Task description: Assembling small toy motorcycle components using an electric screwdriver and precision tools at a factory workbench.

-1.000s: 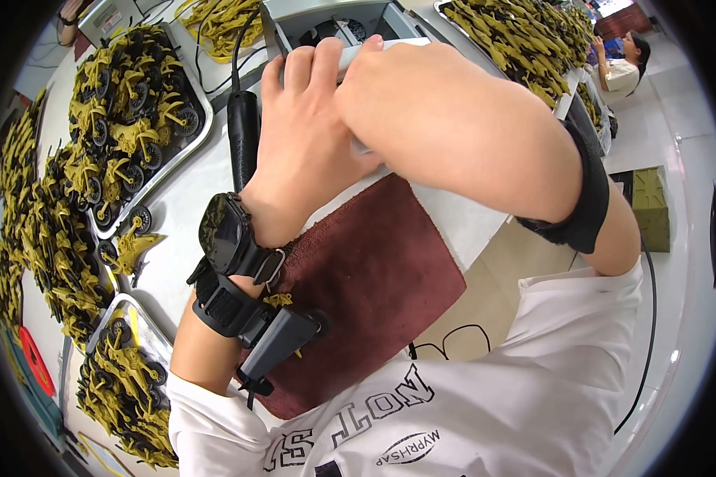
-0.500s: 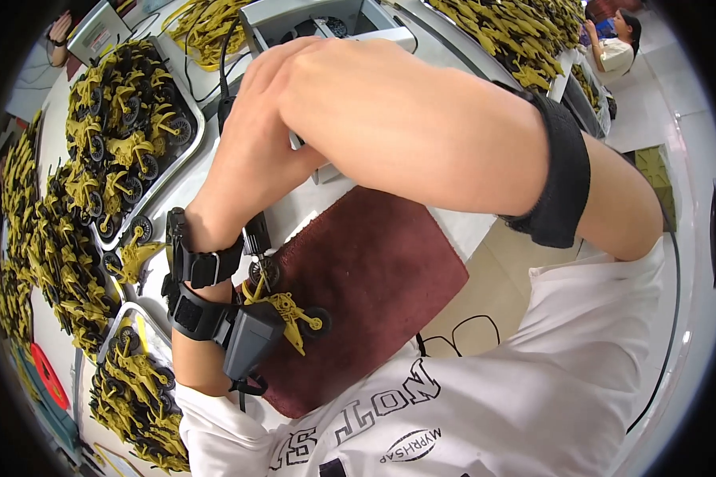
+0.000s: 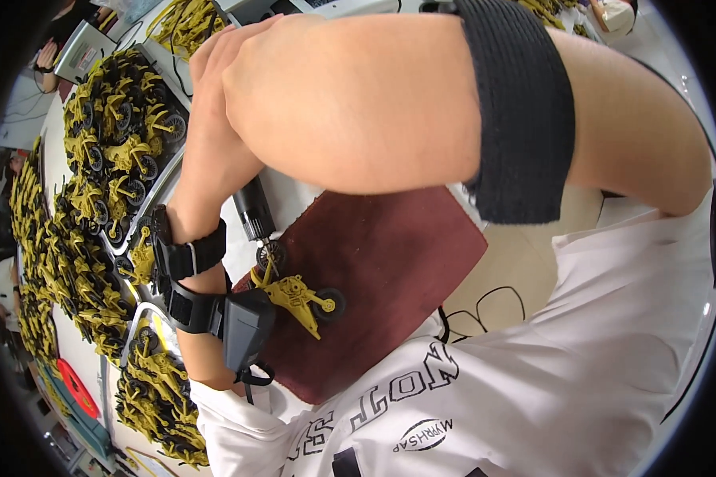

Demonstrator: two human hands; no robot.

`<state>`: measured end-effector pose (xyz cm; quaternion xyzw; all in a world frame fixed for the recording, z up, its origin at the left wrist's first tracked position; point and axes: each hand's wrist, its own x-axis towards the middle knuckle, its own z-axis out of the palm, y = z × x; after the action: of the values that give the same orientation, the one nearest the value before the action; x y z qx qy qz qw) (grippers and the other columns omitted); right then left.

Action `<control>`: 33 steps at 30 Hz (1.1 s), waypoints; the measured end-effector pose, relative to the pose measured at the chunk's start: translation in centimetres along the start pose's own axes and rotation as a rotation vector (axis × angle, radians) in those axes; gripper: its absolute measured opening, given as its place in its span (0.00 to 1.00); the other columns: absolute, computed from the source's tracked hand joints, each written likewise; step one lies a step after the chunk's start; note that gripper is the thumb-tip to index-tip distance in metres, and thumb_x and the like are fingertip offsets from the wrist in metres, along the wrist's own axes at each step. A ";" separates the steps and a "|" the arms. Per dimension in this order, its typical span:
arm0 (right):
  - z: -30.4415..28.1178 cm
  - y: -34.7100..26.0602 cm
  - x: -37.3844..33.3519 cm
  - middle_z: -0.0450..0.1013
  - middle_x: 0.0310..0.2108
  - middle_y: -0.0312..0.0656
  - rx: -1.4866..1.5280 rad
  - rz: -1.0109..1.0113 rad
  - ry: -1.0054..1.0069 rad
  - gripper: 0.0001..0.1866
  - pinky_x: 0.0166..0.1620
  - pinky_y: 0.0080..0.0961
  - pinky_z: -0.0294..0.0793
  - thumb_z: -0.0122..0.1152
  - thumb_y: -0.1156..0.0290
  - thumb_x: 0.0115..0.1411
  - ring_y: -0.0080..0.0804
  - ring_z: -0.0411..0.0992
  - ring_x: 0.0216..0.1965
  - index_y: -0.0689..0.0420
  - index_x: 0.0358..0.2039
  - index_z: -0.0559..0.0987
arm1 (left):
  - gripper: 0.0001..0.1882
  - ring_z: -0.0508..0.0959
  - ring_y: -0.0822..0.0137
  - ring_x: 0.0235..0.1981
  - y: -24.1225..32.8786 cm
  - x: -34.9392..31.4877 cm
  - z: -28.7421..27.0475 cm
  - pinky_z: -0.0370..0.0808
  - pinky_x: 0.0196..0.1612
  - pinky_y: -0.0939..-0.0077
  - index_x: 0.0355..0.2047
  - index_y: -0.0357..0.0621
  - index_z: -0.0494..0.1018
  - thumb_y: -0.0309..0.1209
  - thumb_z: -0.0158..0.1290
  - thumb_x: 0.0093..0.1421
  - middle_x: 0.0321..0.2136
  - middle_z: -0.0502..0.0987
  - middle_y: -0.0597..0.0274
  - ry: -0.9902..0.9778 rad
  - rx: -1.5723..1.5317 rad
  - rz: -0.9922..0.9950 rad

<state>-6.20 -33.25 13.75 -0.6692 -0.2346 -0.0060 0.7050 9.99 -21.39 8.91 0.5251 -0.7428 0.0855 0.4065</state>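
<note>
On a maroon cloth spread over a white worktop, a yellow model motorcycle is laid, partly covered by the dark device strapped to the left forearm. One spoked wheel is set just at the tip of a black cylindrical tool, whose barrel slants out from beneath the forearms; touch between tip and wheel cannot be made out. The left hand is stretched over the upper part of the barrel, and the right hand is crossed above it. Whether the fingers of either are wide, narrow or closed on the tool cannot be told. In judgement, good handling here would call for the barrel to be kept in line with the wheel, the frame to be steadied flat on the cloth, and only light pressure to be put on the thin yellow parts. Both palms and most fingertips are hidden by the crossed arms; the tool's rear end is masked, and the grey tray area beyond is cut off at the upper edge. Heaped models at the left are too tangled to be counted.
</note>
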 end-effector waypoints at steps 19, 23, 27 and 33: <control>-4.3 0.1 -5.5 0.69 0.53 0.49 0.516 0.265 0.215 0.19 0.53 0.37 0.73 0.48 0.68 0.66 0.43 0.71 0.52 0.61 0.56 0.67 | 0.27 0.63 0.55 0.56 -0.1 0.7 2.7 0.62 0.59 0.64 0.53 0.47 0.71 0.18 0.49 0.51 0.49 0.73 0.59 0.001 -0.140 -0.259; -2.3 -1.1 -6.1 0.68 0.53 0.48 1.139 0.357 0.448 0.21 0.49 0.35 0.75 0.45 0.66 0.68 0.39 0.72 0.50 0.59 0.59 0.63 | 0.32 0.63 0.54 0.56 0.5 0.6 2.6 0.61 0.59 0.64 0.52 0.46 0.71 0.14 0.42 0.44 0.48 0.73 0.58 0.015 -0.089 -0.204; 0.8 -0.5 -6.4 0.72 0.48 0.46 1.035 0.257 0.535 0.17 0.47 0.30 0.74 0.48 0.69 0.64 0.37 0.73 0.47 0.61 0.51 0.71 | 0.29 0.63 0.54 0.56 0.4 0.7 3.0 0.62 0.59 0.65 0.52 0.45 0.71 0.16 0.46 0.47 0.48 0.73 0.59 0.028 -0.101 -0.210; 3.0 3.0 -6.8 0.67 0.59 0.40 0.851 -0.039 0.469 0.22 0.59 0.28 0.69 0.41 0.63 0.70 0.28 0.68 0.58 0.55 0.62 0.64 | 0.22 0.65 0.58 0.55 -0.2 1.3 3.2 0.63 0.57 0.66 0.52 0.50 0.73 0.25 0.55 0.55 0.47 0.75 0.60 -0.023 -0.196 -0.202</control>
<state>-12.28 -32.21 8.63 -0.2976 -0.0636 -0.0733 0.9497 8.37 -24.20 7.67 0.5561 -0.6955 -0.0348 0.4537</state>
